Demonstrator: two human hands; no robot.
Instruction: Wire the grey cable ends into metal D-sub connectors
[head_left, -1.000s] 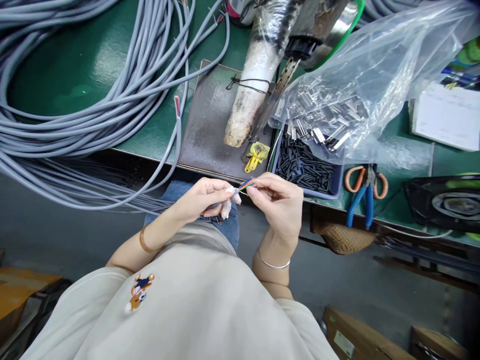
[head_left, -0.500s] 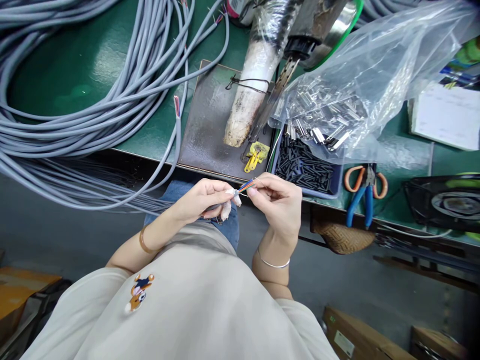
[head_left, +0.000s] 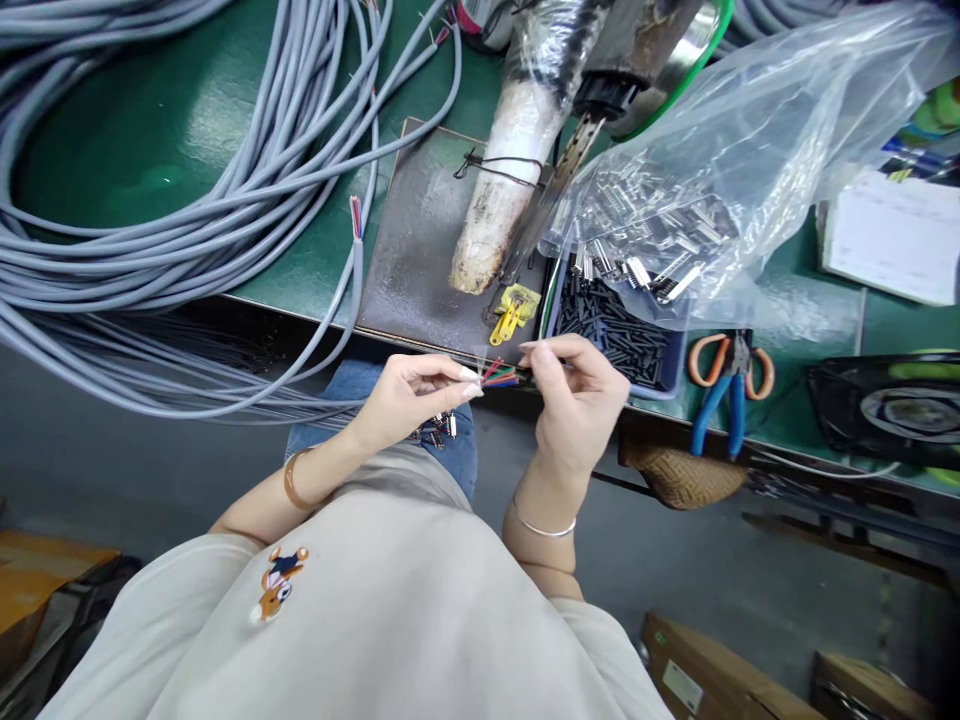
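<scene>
My left hand (head_left: pixel 409 400) pinches the end of a grey cable between thumb and fingers. From its tips stick out several thin coloured wires (head_left: pixel 499 377), red, green, blue and orange among them, fanned apart and pointing right. Just to the right of these wires is my right hand (head_left: pixel 576 405), its thumb and forefinger pinched together. Whether it holds a thin strand is too small to tell. Below the left hand, small metal connectors (head_left: pixel 442 428) lie over my lap.
Coiled grey cables (head_left: pixel 247 230) cover the bench's left side. A brown board (head_left: pixel 420 230) bears yellow snips (head_left: pixel 510 318) and a white-wrapped tool (head_left: pixel 487 210). Right of it stand a bin of black sleeves (head_left: pixel 611 335), a clear bag of metal parts (head_left: pixel 660 200) and pliers (head_left: pixel 724 395).
My right hand has moved off the wires, to the right. The wires now stand spread apart, and the connectors over my lap show more. My left hand has kept its hold on the cable.
</scene>
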